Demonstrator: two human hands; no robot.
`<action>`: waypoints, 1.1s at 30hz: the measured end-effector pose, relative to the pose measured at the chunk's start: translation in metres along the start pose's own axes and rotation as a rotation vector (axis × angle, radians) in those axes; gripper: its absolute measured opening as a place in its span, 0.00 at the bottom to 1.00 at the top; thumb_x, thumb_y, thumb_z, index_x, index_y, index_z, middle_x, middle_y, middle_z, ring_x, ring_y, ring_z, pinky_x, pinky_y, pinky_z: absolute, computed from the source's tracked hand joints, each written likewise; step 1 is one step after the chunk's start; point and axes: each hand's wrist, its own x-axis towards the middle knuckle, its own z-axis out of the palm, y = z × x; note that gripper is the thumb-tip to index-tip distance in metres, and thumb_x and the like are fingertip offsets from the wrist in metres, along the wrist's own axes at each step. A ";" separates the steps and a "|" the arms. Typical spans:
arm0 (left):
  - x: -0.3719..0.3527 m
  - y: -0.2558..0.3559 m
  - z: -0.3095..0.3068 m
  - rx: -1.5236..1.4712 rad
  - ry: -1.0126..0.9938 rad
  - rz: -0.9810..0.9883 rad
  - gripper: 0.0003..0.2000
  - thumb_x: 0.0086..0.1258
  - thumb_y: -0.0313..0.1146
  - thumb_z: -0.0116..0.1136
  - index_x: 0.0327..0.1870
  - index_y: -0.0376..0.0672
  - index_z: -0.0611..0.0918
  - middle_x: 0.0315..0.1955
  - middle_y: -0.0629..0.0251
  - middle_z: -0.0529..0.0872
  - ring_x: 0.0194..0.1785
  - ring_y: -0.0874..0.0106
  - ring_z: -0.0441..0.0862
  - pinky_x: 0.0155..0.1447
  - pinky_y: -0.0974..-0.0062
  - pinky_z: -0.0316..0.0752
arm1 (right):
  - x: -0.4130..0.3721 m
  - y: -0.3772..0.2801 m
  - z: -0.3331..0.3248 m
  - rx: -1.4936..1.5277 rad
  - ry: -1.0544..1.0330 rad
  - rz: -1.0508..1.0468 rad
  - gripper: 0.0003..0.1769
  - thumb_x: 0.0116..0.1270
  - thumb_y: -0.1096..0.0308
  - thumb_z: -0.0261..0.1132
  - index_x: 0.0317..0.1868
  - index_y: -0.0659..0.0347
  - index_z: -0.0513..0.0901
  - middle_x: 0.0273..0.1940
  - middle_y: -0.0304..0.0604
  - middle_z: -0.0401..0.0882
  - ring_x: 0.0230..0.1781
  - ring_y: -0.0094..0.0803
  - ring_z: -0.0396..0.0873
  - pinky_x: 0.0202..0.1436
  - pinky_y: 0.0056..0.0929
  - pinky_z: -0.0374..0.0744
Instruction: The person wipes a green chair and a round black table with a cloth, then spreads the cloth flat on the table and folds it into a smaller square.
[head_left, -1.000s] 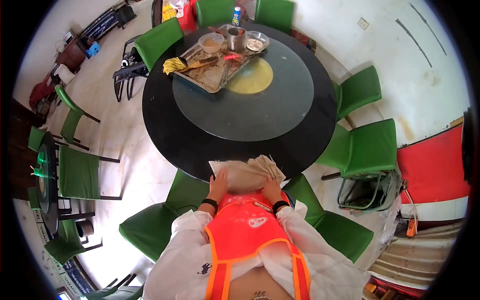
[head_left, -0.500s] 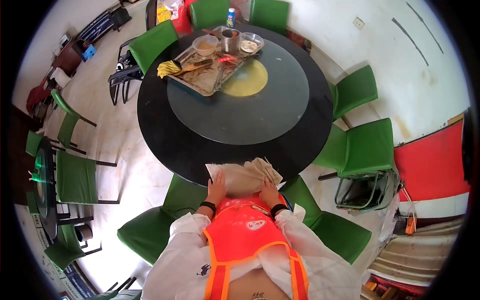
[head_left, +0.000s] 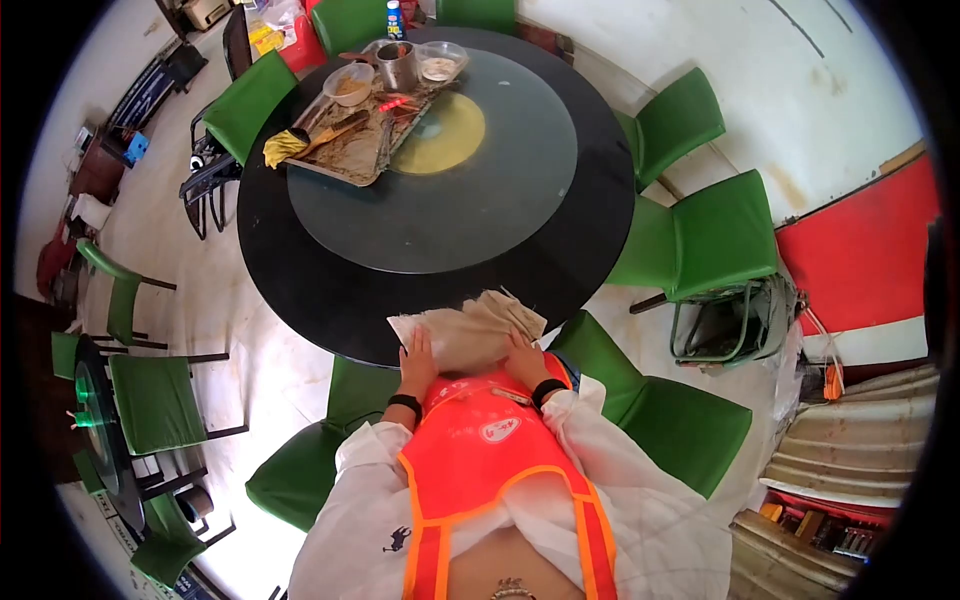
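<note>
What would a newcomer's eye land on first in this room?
The big round black table fills the middle, ringed by bright green chairs. At its near edge the left hand and right hand lie flat on a beige cloth, just above an orange apron. On the far side a cluttered tray sits on the glass turntable.
</note>
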 end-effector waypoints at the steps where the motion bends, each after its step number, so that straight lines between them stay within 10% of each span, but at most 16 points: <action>1: 0.000 0.001 0.000 0.003 -0.003 0.004 0.35 0.56 0.32 0.55 0.67 0.42 0.58 0.70 0.59 0.51 0.71 0.62 0.52 0.66 0.50 0.56 | 0.000 0.001 -0.001 -0.002 -0.003 -0.014 0.30 0.55 0.67 0.58 0.60 0.60 0.65 0.69 0.46 0.52 0.67 0.42 0.57 0.62 0.57 0.62; 9: 0.010 0.005 0.003 -0.004 0.064 0.086 0.35 0.54 0.32 0.56 0.66 0.42 0.59 0.67 0.54 0.58 0.69 0.61 0.55 0.67 0.62 0.57 | 0.003 -0.002 -0.023 -0.030 -0.095 0.060 0.33 0.54 0.68 0.58 0.63 0.56 0.63 0.70 0.41 0.49 0.69 0.37 0.53 0.63 0.63 0.56; 33: 0.028 0.080 -0.005 0.030 0.062 0.117 0.32 0.56 0.30 0.54 0.66 0.44 0.60 0.69 0.62 0.53 0.71 0.68 0.53 0.67 0.52 0.55 | 0.048 0.086 -0.069 -0.008 -0.192 0.231 0.36 0.57 0.63 0.56 0.68 0.50 0.57 0.72 0.38 0.45 0.71 0.39 0.50 0.66 0.64 0.49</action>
